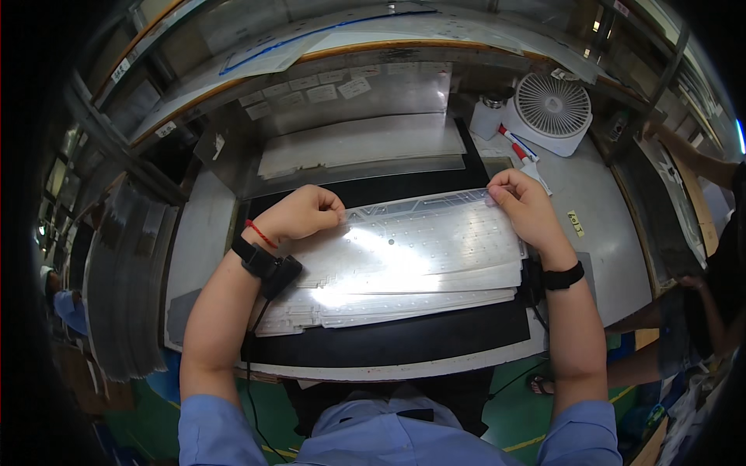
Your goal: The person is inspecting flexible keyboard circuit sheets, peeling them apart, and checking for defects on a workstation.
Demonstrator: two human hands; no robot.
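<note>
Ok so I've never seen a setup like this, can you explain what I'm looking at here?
There's no robot here, just a person's two bare hands. The one picture comes from a wide fisheye camera worn on that person's head, looking down, which is why straight edges bend. The left hand and right hand hold a thin, shiny sheet by its far edge, near the two ends. Similar sheets lie under its near side, on a black mat that covers part of the workbench. Another stack of sheets lies farther back. At the back right stand a white fan and a bottle.
</note>
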